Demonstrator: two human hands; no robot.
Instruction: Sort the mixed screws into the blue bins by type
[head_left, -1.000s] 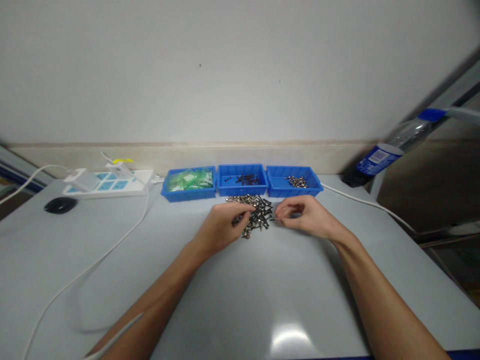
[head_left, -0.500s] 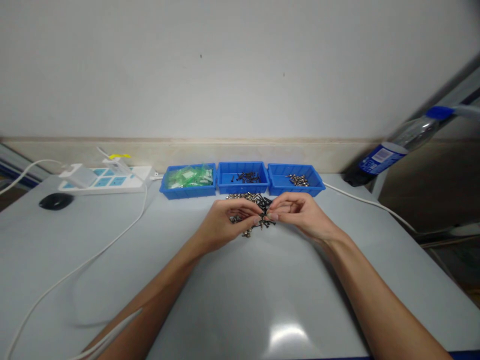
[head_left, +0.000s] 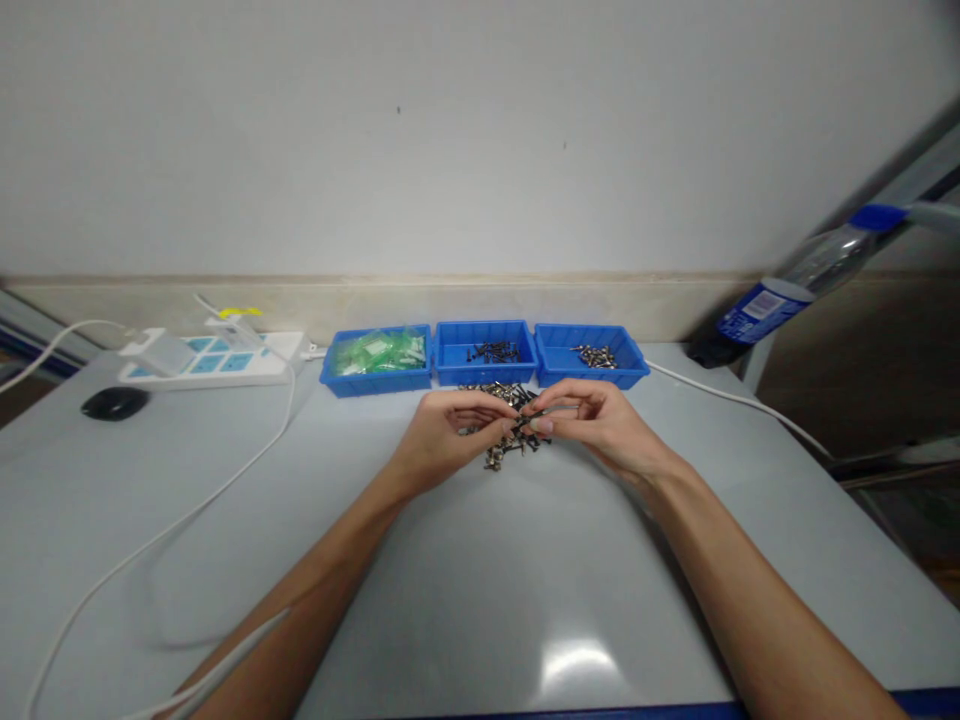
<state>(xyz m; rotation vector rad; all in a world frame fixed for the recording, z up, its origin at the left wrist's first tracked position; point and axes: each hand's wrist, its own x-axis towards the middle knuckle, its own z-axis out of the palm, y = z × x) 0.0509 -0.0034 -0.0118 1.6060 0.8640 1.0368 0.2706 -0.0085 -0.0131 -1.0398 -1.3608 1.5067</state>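
A loose pile of silver and black screws point(head_left: 495, 455) lies on the table in front of the blue bins. My left hand point(head_left: 450, 435) is over the left side of this pile, thumb and forefinger pinched on a small dark piece that looks like a screw. Facing it, my right hand point(head_left: 589, 425) has its thumb and fingers closed on a thin dark screw point(head_left: 559, 408). The fingertips of both hands nearly meet above the pile. My fingers hide part of the screws.
Behind the pile stand three blue bins: the left bin point(head_left: 375, 382) with green plastic packets, the middle bin point(head_left: 484, 374) with dark screws, the right bin point(head_left: 592, 378) with silver ones. A power strip point(head_left: 225, 365), a black mouse point(head_left: 115, 403), white cables and a bottle point(head_left: 772, 310) surround them.
My hands have shifted slightly up and left over the pile. A thin dark screw now shows between my right fingers.
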